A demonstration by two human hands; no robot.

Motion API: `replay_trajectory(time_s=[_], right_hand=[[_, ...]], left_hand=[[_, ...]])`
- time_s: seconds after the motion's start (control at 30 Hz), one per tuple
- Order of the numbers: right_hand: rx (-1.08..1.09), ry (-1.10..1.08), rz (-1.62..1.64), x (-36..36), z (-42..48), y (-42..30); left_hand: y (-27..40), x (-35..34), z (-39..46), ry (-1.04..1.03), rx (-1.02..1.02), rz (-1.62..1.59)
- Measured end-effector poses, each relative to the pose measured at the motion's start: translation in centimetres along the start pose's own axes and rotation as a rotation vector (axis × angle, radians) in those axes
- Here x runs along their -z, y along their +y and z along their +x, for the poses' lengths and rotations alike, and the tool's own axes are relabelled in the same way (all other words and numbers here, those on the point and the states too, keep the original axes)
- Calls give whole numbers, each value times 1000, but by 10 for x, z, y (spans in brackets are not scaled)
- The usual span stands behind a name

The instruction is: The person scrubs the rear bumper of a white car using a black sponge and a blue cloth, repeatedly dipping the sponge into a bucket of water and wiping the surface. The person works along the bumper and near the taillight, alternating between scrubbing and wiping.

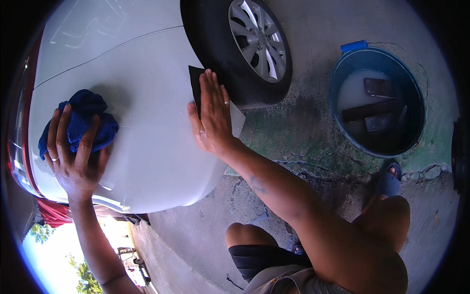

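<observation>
A white car body panel point(154, 147) fills the left and middle of the view. On its left part, my left hand point(75, 150) holds a bunched blue microfiber cloth point(88, 128), fingers spread over it. My right hand point(212, 110) lies nearly flat near the wheel arch, thumb apart, holding a thin black sheet point(196, 84) that looks like sandpaper against the panel. The sheet's upper corner sticks out past the fingers; the rest is hidden beneath them. Both hands look wet. Thin scratch-like marks point(88, 25) show on the panel at the upper left.
A car wheel point(260, 40) stands right of the panel. Farther right, a blue-green bucket point(422, 110) holds cloudy water and several dark blocks point(380, 87). My slippered foot point(391, 180) is just below it on cracked concrete. A red tail light point(22, 147) edges the panel at far left.
</observation>
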State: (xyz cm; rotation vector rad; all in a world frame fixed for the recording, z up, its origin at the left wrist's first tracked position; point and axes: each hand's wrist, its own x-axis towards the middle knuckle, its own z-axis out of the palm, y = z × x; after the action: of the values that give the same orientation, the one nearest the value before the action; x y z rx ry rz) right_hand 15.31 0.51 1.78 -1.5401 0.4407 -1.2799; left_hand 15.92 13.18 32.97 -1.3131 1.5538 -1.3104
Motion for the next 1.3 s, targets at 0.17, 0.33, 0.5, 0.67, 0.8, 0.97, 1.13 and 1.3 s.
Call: replay_trajectory(time_s=[0.17, 0.33, 0.5, 0.67, 0.8, 0.97, 1.13, 1.3], right_hand=[[-33, -74, -80, 2, -82, 51], [-7, 43, -16, -5, 21, -19], [66, 246, 432, 53, 64, 1], [-42, 130, 137, 71, 19, 67], [56, 13, -66, 25, -17, 27], [-130, -57, 9, -11, -98, 41], [-72, -3, 77, -12, -35, -17], [-39, -14, 84, -15, -41, -8]], left_hand=[[-8, 7, 5, -26, 30, 39], [-4, 9, 8, -12, 29, 17], [-9, 13, -1, -14, 25, 11], [-2, 6, 6, 10, 30, 14], [-5, 9, 3, 9, -5, 18], [-9, 10, 1, 3, -3, 23], [-4, 7, 4, 3, -11, 16], [-7, 2, -5, -2, -10, -15]])
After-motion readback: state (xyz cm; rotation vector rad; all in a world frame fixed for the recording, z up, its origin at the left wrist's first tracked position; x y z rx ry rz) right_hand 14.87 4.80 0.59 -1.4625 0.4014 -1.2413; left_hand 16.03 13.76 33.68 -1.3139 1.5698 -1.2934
